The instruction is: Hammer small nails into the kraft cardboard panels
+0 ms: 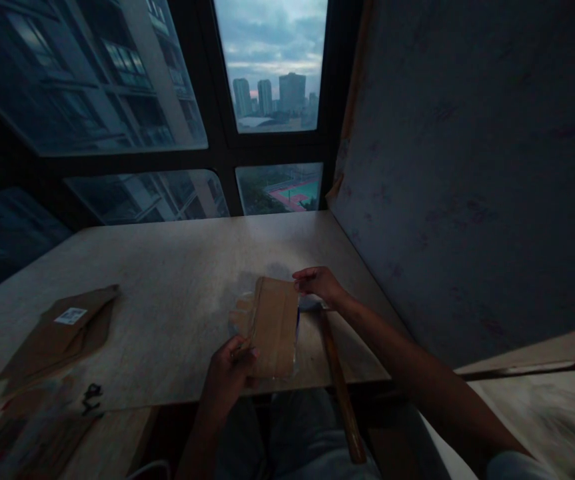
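A flat brown cardboard piece (274, 327), edged with clear film or tape, is held between my two hands over the table's front part. My left hand (227, 370) grips its lower left corner, thumb on top. At the upper right corner, my right hand (320, 283) pinches the edge with its fingertips. Just right of the cardboard lies a hammer with a wooden handle (340, 387); the handle sticks out past the table's front edge, and its head is partly hidden under my right hand. Clear plastic with tan pieces (241, 317) shows at the cardboard's left side.
Brown paper envelopes (62, 330) with a white label lie on the table (167, 280) at left. Nearer are a blurred plastic-wrapped stack (32, 427) and a small black item (91, 398). Windows rise behind the table; a patterned wall panel (467, 187) borders the right.
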Motion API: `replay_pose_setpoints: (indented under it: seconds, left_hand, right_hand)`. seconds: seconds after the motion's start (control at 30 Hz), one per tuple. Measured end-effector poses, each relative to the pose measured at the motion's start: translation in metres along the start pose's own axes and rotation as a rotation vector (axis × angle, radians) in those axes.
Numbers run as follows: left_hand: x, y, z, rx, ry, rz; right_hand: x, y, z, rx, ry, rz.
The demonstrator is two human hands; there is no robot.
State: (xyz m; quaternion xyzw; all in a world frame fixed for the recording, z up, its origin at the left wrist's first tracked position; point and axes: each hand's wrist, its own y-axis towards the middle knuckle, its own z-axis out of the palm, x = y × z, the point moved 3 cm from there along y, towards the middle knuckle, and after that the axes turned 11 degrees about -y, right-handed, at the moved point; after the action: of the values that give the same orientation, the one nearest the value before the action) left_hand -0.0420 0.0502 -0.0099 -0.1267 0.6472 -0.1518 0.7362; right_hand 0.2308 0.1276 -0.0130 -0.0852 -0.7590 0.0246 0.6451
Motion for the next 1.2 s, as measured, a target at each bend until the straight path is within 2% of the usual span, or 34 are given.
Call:
replay_pose_setpoints:
  seconds: [0.17, 0.43, 0.6, 0.7, 0.9, 1.03, 1.2]
  left_hand:
    - [-0.006, -0.002, 0.004, 0.012, -0.043, -0.054]
    - [0.011, 0.005, -0.003, 0.036, -0.084, -0.074]
    - [0.013, 0.001, -0.006, 0.004, -0.079, -0.098]
    - [0.01, -0.004, -0.003, -0.007, -0.112, -0.11]
    - [0.015, -0.008, -0.002, -0.044, -0.179, -0.157]
    - [0.022, -0.008, -0.008, -0.08, -0.251, -0.136]
    - [0.032, -0.01, -0.007, -0.077, -0.254, -0.164]
  right_hand:
    - [0.002, 0.002, -0.002, -0.018, -0.181, 0.022]
    - [0.001, -0.006, -0.001, -0.128, -0.446, -0.08]
    - [0.009, -0.013, 0.004, -0.161, -0.549, -0.145]
    - [0.014, -0.02, 0.007, -0.163, -0.574, -0.175]
    - [0.01, -0.031, 0.013, -0.085, -0.516, -0.155]
    - [0.007, -0.038, 0.011, -0.105, -0.469, -0.136]
    - [0.006, -0.046, 0.01, -0.146, -0.529, -0.154]
